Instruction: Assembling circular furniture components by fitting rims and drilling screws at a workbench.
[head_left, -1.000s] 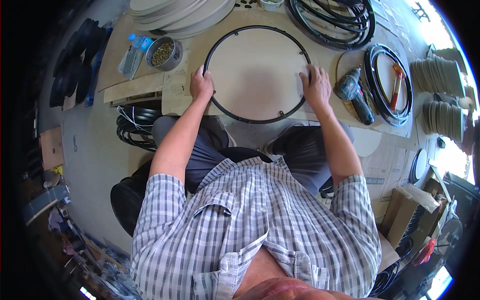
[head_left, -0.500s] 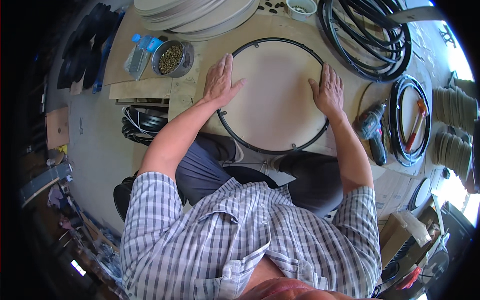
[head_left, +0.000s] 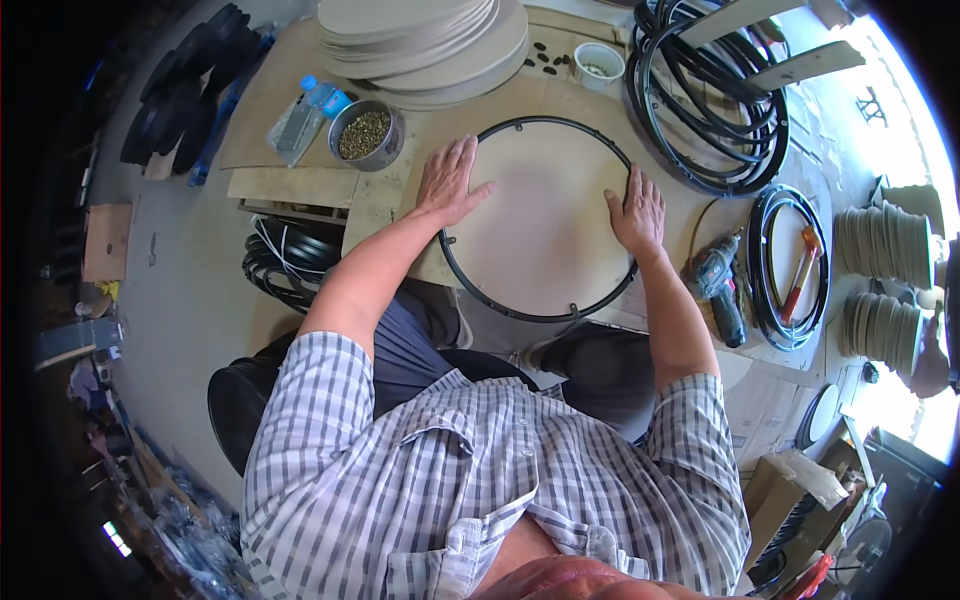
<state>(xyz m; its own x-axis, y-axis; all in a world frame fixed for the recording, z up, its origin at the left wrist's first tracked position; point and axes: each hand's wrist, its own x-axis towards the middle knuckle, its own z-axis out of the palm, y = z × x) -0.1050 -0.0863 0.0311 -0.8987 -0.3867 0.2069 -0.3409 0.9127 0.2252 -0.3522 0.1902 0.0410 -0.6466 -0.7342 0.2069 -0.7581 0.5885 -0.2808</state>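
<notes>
A round tan disc lies inside a thin black ring on the counter, right in front of the person, with the ring's near arc at or just past the counter's front edge. The left hand rests over the ring's upper left, its grip spread, thumb reaching in over the disc. The right hand lies along the right side, fingers straight and thumb held apart — neither grip pinches anything.

To handle this well, I would keep both palms level and load the two sides evenly, so the disc sits flat and neither edge rides up. The near arc deserves care: with little or nothing under it, a hard push there could tip the assembly. Small tabs stand along the ring's inner side; whether the disc lies snug against every one is hard to judge, as the hands cover part of the rim.

The drill lies to the right, near the hammer, and the metal bowl stands to the left — all apart from the ring, leaving room to turn it.
</notes>
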